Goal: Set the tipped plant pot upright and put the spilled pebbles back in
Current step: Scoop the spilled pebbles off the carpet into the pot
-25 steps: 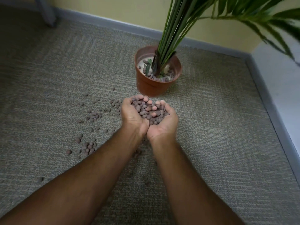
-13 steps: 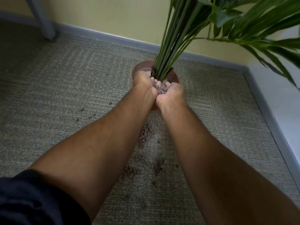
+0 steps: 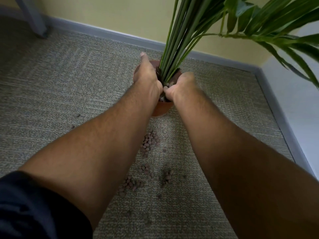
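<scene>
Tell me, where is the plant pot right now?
The terracotta plant pot stands upright on the carpet near the room's corner, centre of the head view, under the left hand and right hand.

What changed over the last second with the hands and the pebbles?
Both hands, then cupped together full of pebbles in front of the pot, moved forward over its rim. Now the left hand and right hand are turned palms down either side of the stems, tipping the pebbles in. The pot stayed upright; loose pebbles remain on the carpet.
</scene>
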A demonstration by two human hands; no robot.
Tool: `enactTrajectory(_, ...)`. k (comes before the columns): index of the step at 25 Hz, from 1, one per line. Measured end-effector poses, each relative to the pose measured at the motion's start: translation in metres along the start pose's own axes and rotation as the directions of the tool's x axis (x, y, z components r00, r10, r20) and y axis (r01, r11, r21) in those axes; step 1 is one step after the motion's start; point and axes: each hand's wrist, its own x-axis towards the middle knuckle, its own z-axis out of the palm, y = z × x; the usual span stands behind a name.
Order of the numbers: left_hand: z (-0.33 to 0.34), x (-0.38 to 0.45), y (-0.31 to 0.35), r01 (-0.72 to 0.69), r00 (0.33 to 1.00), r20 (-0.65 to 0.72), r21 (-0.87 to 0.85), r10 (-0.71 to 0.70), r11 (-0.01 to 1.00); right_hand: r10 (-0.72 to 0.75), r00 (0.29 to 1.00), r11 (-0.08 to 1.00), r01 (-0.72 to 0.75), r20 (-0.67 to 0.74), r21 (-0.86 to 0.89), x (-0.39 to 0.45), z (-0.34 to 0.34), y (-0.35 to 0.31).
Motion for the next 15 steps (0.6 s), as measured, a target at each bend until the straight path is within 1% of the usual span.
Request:
enactTrajectory(3,-0.006,0.003,0.007,-0.025,1.000,0.020,0.045,0.024,0.999,0.004,0.999,0.997,0.001,0.054,-0.081,0.006,-0.004,-0.006)
enactTrajectory(6,-0.016,0.004,0.012,-0.080,0.996,0.042,0.205,0.073,0.975,0.043,0.992,0.973,-0.016,0.115,-0.232,0.011,-0.014,-0.010)
enactTrajectory(7,-0.020,0.003,0.012,-0.099,0.995,0.049,0.247,0.089,0.964,0.042,0.989,0.959,-0.001,0.138,-0.284,0.013,-0.018,-0.009)
enactTrajectory(8,-0.025,0.002,0.010,-0.120,0.993,0.054,0.283,0.110,0.952,0.016,0.988,0.943,0.036,0.153,-0.331,0.015,-0.023,-0.007)
enactTrajectory(9,-0.032,0.000,0.007,-0.158,0.987,0.058,0.314,0.148,0.936,-0.045,0.987,0.918,0.102,0.155,-0.382,0.015,-0.029,-0.004)
enactTrajectory(10,-0.040,-0.002,0.003,-0.215,0.976,0.055,0.332,0.209,0.919,-0.143,0.978,0.879,0.195,0.149,-0.436,0.015,-0.035,0.001)
enactTrajectory(11,-0.050,-0.004,-0.001,-0.283,0.958,0.048,0.338,0.283,0.898,-0.276,0.950,0.810,0.312,0.146,-0.496,0.013,-0.042,0.007)
enactTrajectory(12,-0.061,-0.005,-0.006,-0.355,0.932,0.054,0.345,0.359,0.869,-0.428,0.891,0.696,0.433,0.153,-0.573,0.013,-0.052,0.015)
enactTrajectory(13,-0.074,-0.006,-0.013,-0.425,0.902,0.087,0.365,0.424,0.829,-0.565,0.804,0.543,0.531,0.185,-0.650,0.012,-0.065,0.024)
enactTrajectory(14,-0.089,-0.008,-0.020,-0.479,0.874,0.139,0.409,0.466,0.777,-0.660,0.712,0.386,0.596,0.241,-0.704,0.012,-0.079,0.035)
enactTrajectory(15,-0.105,-0.010,-0.027,-0.518,0.851,0.203,0.477,0.485,0.710,-0.699,0.644,0.259,0.632,0.309,-0.731,0.013,-0.095,0.048)
